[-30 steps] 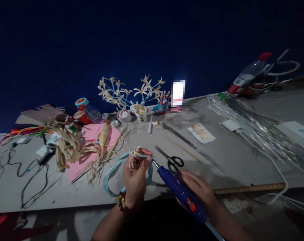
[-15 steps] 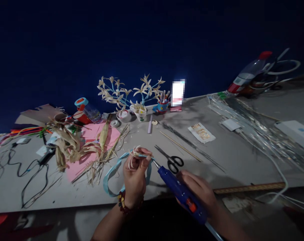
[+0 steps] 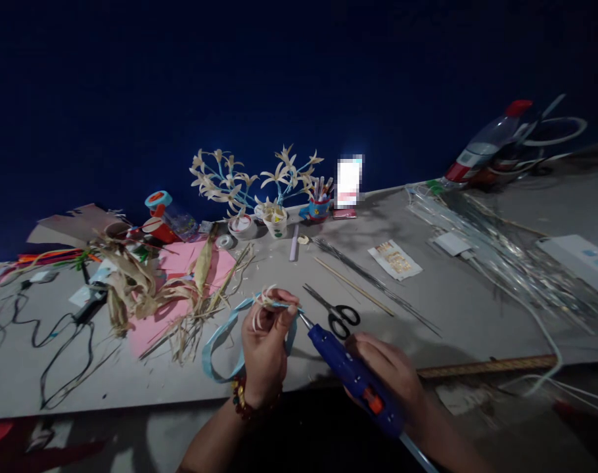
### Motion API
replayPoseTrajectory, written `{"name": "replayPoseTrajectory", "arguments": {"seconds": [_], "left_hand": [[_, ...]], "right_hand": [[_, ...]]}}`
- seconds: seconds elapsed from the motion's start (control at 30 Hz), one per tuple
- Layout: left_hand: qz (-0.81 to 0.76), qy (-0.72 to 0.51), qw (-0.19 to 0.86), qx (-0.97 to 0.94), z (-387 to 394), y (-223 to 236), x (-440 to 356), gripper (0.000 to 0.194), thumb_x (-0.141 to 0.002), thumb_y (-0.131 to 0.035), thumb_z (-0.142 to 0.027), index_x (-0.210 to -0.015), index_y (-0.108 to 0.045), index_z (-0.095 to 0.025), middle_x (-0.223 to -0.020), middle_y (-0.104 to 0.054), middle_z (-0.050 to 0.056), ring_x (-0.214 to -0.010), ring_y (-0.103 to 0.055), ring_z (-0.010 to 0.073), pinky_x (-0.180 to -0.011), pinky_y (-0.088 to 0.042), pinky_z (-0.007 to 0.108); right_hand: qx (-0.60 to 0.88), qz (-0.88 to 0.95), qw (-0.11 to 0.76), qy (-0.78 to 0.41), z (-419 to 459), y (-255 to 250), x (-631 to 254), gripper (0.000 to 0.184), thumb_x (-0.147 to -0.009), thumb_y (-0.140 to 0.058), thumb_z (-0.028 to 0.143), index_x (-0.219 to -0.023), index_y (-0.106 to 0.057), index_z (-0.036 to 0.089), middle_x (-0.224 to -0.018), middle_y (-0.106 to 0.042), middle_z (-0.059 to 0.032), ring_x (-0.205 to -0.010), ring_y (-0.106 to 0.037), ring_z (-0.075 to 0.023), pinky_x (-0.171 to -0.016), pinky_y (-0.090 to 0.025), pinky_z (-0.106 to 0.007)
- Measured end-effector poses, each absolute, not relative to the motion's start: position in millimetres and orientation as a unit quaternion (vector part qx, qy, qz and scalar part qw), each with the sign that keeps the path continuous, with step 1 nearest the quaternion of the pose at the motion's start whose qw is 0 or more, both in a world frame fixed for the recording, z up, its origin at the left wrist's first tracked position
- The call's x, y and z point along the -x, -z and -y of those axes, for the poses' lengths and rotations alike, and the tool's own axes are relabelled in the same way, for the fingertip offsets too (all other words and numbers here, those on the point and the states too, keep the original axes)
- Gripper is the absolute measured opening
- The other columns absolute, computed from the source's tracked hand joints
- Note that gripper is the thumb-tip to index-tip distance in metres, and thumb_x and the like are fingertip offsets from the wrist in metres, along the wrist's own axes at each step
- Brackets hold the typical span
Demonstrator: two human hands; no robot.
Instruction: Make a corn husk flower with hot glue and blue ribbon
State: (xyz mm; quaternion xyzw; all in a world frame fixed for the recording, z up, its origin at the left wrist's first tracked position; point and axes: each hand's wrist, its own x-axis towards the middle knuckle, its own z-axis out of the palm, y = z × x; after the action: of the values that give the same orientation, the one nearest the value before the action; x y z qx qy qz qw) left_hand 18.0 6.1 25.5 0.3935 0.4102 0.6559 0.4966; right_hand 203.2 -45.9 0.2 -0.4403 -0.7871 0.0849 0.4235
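Note:
My left hand (image 3: 265,341), with a beaded bracelet at the wrist, pinches a corn husk flower (image 3: 263,302) whose stem is wrapped in blue ribbon. Loose blue ribbon (image 3: 213,348) hangs in a loop beside that hand. Wrapped round a blue hot glue gun (image 3: 348,368) is my right hand (image 3: 392,374). The gun's metal nozzle points up and left, at the stem end by my left fingertips; whether it touches cannot be told. A glue stick (image 3: 417,453) sticks out of its back. Black-handled scissors (image 3: 336,312) lie just beyond the gun.
Husks (image 3: 131,282) lie on pink paper (image 3: 156,325) at left, near black cables (image 3: 43,374). Finished flowers stand in a paper cup (image 3: 276,226) at the back, beside a glowing phone (image 3: 349,180). Wires (image 3: 372,282) and a plastic bottle (image 3: 481,151) are at right.
Both hands keep their hold with almost no movement. The whole view has shifted very slightly; the glue gun stays at the stem.

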Motion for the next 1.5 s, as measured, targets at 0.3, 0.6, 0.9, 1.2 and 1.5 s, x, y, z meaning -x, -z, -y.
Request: {"name": "replayPoseTrajectory", "arguments": {"seconds": [0.3, 0.6, 0.9, 1.2, 1.5], "left_hand": [[-0.405, -0.668, 0.495, -0.381, -7, -28, -19, 0.006, -0.079, -0.077, -0.019, -0.084, -0.074, -0.019, -0.087, -0.069, 0.002, -0.082, -0.062, 0.0122, -0.077, -0.052, 0.021], [-0.411, -0.663, 0.491, -0.388, -6, -31, -20, 0.005, -0.08, -0.076, -0.019, -0.084, -0.074, -0.019, -0.087, -0.067, 0.003, -0.082, -0.061, 0.0124, -0.078, -0.052, 0.021], [-0.419, -0.662, 0.485, -0.387, -5, -31, -19, 0.007, -0.079, -0.077, -0.02, -0.084, -0.073, -0.018, -0.088, -0.068, 0.004, -0.083, -0.062, 0.0137, -0.078, -0.052, 0.023], [-0.407, -0.673, 0.484, -0.385, -7, -32, -20, 0.006, -0.079, -0.077, -0.019, -0.082, -0.073, -0.017, -0.088, -0.068, 0.004, -0.083, -0.063, 0.0137, -0.077, -0.053, 0.023], [-0.412, -0.671, 0.482, -0.384, -6, -31, -19, 0.007, -0.078, -0.078, -0.02, -0.084, -0.073, -0.018, -0.089, -0.068, 0.004, -0.082, -0.062, 0.0136, -0.077, -0.053, 0.023]], "right_hand": [[0.443, 0.787, 0.422, -0.077, 47, 0, -203, 0.011, -0.086, -0.046, 0.015, -0.087, -0.056, 0.021, -0.079, -0.069, -0.0068, -0.066, -0.068, -0.0206, -0.06, -0.056, -0.028], [0.437, 0.787, 0.432, -0.065, 47, -3, -203, 0.011, -0.087, -0.045, 0.016, -0.082, -0.053, 0.022, -0.071, -0.064, -0.0044, -0.059, -0.064, -0.0198, -0.054, -0.052, -0.028], [0.446, 0.786, 0.422, -0.075, 50, 4, -205, 0.011, -0.088, -0.048, 0.02, -0.089, -0.059, 0.02, -0.081, -0.068, -0.0084, -0.069, -0.068, -0.0221, -0.061, -0.056, -0.029], [0.444, 0.787, 0.422, -0.069, 51, 3, -207, 0.013, -0.088, -0.047, 0.02, -0.089, -0.06, 0.02, -0.079, -0.069, -0.008, -0.068, -0.069, -0.0231, -0.059, -0.057, -0.031], [0.449, 0.785, 0.417, -0.095, 51, 2, -206, 0.012, -0.085, -0.047, 0.015, -0.084, -0.056, 0.023, -0.074, -0.066, -0.0052, -0.061, -0.065, -0.0206, -0.055, -0.055, -0.029]]}}
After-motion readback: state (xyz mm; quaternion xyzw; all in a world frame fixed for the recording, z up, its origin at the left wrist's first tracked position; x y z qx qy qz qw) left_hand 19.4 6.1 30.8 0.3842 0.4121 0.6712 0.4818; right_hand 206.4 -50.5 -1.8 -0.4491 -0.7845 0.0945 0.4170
